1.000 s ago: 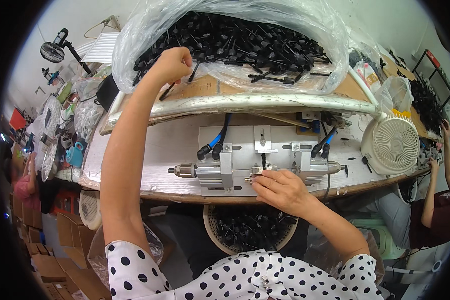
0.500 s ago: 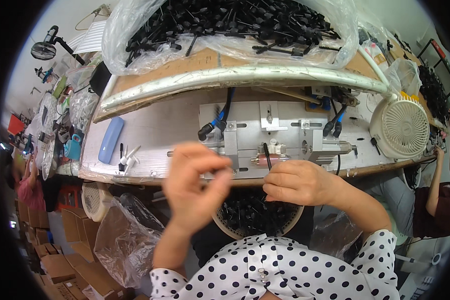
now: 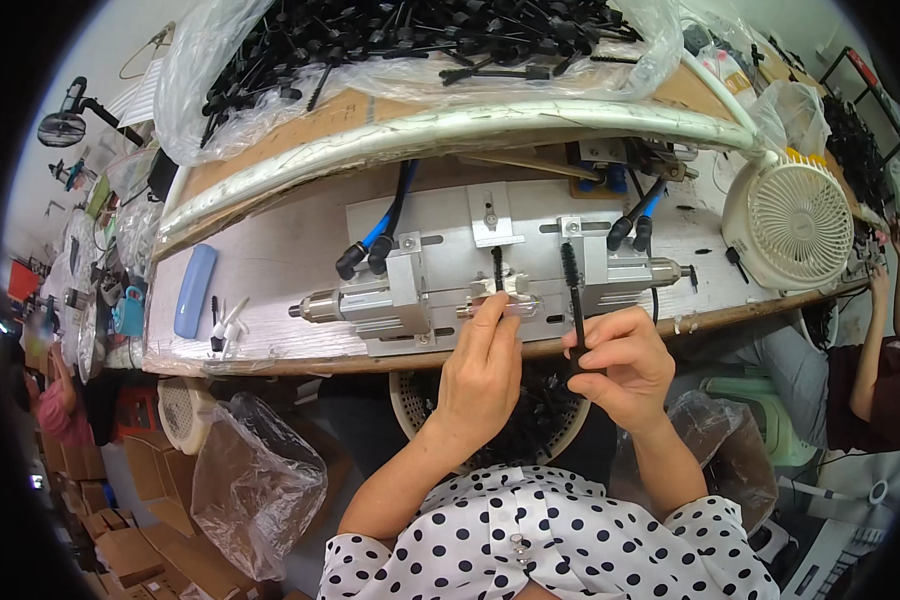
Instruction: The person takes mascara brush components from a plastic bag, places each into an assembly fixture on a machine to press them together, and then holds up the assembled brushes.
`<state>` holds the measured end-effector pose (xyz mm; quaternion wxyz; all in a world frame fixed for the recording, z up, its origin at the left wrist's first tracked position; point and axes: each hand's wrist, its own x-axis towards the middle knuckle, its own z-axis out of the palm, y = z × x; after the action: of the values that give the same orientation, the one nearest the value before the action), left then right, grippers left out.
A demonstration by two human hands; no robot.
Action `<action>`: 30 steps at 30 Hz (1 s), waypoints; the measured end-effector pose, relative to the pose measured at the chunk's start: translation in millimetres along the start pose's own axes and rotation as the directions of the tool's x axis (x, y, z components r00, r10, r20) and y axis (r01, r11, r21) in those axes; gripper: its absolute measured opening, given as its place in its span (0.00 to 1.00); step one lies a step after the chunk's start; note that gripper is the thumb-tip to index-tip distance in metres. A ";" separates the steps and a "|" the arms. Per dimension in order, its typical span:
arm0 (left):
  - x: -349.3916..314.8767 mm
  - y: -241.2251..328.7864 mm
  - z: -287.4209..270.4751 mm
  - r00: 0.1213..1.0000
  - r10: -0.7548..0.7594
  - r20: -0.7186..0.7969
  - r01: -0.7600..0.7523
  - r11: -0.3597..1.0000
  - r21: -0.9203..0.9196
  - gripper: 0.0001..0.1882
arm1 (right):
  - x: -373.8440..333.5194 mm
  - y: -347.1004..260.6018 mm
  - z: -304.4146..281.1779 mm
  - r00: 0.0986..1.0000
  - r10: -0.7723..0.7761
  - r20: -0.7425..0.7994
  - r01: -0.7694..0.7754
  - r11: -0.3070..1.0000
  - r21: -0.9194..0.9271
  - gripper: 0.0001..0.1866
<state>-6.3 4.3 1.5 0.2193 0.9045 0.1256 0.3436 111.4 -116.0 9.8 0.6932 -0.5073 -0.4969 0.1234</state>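
Observation:
My right hand (image 3: 625, 368) is closed in a pinch around the black cap of a mascara wand (image 3: 574, 300), whose bristled tip points up in front of the right metal cylinder. My left hand (image 3: 480, 385) reaches to the small clamp (image 3: 510, 284) at the middle of the metal fixture (image 3: 450, 215). Its fingertips are pressed together at the lower end of a second dark wand (image 3: 498, 262) that stands up there; the fingers hide its base. Below my hands, a round basket (image 3: 402, 405) holds many black wands.
Black wands (image 3: 390, 45) pile up in clear plastic on a raised shelf (image 3: 450, 118) behind the fixture. Air cylinders (image 3: 385, 305) flank the clamp. A white fan (image 3: 795, 225) stands right, a blue case (image 3: 196, 290) left. A co-worker's arm (image 3: 875, 330) shows at far right.
My left hand has moved right and forward to the clamp, its fingers closing. The right hand now holds its wand upright, farther right. The whole view has shifted slightly.

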 end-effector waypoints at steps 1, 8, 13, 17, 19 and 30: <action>0.8 1.9 0.8 1.000 0.000 0.002 0.000 1.000 0.028 0.14 | -0.8 1.8 -0.6 1.000 0.003 -0.012 -0.003 1.000 0.018 0.12; 2.0 4.0 3.8 0.999 -0.034 0.023 0.033 0.998 0.051 0.14 | -1.7 6.8 -2.1 0.997 0.065 -0.045 -0.061 0.994 0.092 0.12; 1.5 -1.6 1.6 1.000 -0.015 -0.019 0.015 1.000 -0.016 0.13 | -2.8 1.3 1.2 1.000 -0.019 -0.002 0.019 0.995 -0.100 0.12; -8.2 -0.6 -6.4 0.993 0.018 -0.119 -0.030 0.995 -0.098 0.14 | -2.7 -5.1 4.8 0.993 -0.086 0.076 0.101 0.969 -0.225 0.13; -17.0 2.2 -12.8 0.992 -0.016 -0.124 -0.001 0.991 -0.133 0.14 | -2.7 -6.5 7.5 0.992 -0.086 0.093 0.106 0.967 -0.231 0.13; -63.6 -1.3 -34.5 0.978 -0.202 -0.046 0.181 0.941 -0.286 0.14 | -18.4 0.2 28.7 0.983 0.145 0.109 -0.173 0.929 0.328 0.11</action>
<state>-76.3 -7.9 -12.1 0.3727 0.8342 0.1714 0.3686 79.4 -111.7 -1.0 0.7360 -0.4147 -0.4541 0.2831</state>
